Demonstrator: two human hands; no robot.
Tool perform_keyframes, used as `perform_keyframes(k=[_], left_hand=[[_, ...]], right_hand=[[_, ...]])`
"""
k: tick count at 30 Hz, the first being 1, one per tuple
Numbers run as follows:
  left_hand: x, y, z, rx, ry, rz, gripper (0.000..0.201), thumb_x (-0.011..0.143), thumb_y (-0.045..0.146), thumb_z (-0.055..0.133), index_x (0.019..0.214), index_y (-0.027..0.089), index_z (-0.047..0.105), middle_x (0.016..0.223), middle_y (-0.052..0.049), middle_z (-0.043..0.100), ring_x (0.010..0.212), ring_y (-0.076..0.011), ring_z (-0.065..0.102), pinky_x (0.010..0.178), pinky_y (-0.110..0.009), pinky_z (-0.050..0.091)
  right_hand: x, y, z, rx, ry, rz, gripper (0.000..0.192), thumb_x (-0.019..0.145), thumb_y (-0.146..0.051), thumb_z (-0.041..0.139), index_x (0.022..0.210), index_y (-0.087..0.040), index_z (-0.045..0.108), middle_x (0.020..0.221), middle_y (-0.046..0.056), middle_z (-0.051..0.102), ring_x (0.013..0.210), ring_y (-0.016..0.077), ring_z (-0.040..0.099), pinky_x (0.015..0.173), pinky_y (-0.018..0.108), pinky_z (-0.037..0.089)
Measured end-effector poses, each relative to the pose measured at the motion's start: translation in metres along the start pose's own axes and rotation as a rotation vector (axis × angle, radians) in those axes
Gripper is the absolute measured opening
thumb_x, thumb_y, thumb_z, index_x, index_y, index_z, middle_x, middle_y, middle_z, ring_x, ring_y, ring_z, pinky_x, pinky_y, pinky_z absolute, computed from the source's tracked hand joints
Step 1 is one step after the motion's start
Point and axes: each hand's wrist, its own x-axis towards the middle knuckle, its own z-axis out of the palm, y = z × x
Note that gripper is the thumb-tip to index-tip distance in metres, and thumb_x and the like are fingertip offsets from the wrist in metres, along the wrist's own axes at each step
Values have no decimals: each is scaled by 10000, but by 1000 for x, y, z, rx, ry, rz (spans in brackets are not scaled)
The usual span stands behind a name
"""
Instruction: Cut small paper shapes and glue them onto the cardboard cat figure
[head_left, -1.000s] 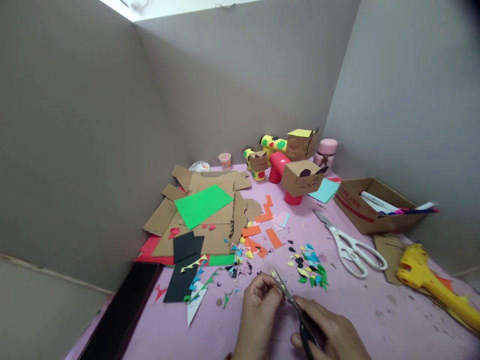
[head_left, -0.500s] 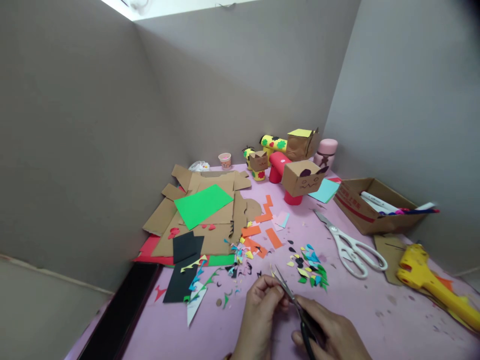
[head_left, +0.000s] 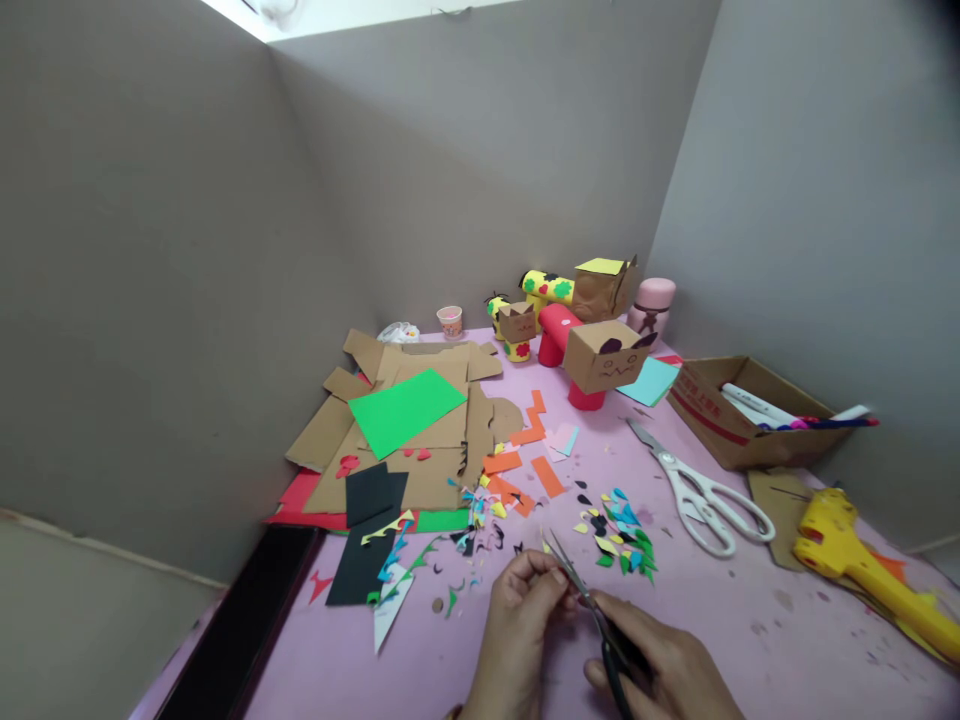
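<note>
Cutting paper at a pink table (head_left: 750, 630), grey walls around.
My right hand (head_left: 664, 665) grips small scissors (head_left: 581, 590); my left hand (head_left: 521, 615) pinches a yellow scrap (head_left: 547, 548). Box (head_left: 739, 410) print unreadable.

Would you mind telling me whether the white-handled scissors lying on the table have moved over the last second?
No. The white-handled scissors lie in the same spot, between the cardboard box and the pile of paper cut-outs.

The small scissors (head_left: 581, 590) have thin grey blades and dark handles. They point up and away, tilted to the left, just above the pink desk (head_left: 750, 620). At the blades sits a tiny yellow paper scrap (head_left: 547, 548), maybe a cut shape; it is too small to tell.
</note>
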Motion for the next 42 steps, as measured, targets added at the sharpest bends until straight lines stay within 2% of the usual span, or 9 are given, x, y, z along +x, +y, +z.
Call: perform_keyframes(k=[10, 21, 26, 35, 42], left_hand=[[1, 2, 0, 27, 8, 3, 178, 644, 263, 711, 632, 159, 568, 523, 29, 579, 515, -91, 478, 547, -215, 344], [-1, 3, 1, 56, 22, 26, 189, 650, 299, 712, 627, 161, 586, 544, 23, 568, 530, -104, 469, 567, -229, 346], [0, 8, 3, 127, 50, 37, 226, 621, 341, 729, 620, 160, 594, 558, 18, 566, 544, -112, 473, 573, -233, 350], [6, 17, -2, 279, -41, 49, 310, 630, 429, 721, 591, 146, 603, 555, -3, 583, 518, -106, 456, 531, -226, 317], [6, 16, -3, 237, -9, 31, 321, 609, 439, 743, 622, 142, 620, 576, -9, 603, 523, -109, 474, 544, -229, 346]], right_hand=[[1, -1, 1, 11, -33, 16, 448, 807, -308, 547, 1186, -74, 598, 995, 151, 733, 827, 233, 710, 731, 274, 558], [2, -3, -1, 21, -6, 17, 385, 784, -296, 563, 1140, -163, 625, 883, 86, 756, 706, 209, 712, 630, 244, 553], [4, -6, -4, -25, -17, 20, 398, 789, -298, 549, 1138, -123, 627, 873, 97, 752, 703, 202, 711, 652, 237, 553], [4, -12, -12, -129, -63, 17, 402, 823, -320, 504, 1101, -60, 635, 805, 118, 739, 631, 204, 692, 603, 248, 547], [7, -11, -8, 36, -55, 96, 402, 828, -367, 491, 1087, -99, 642, 791, 80, 741, 669, 217, 690, 627, 242, 543]])
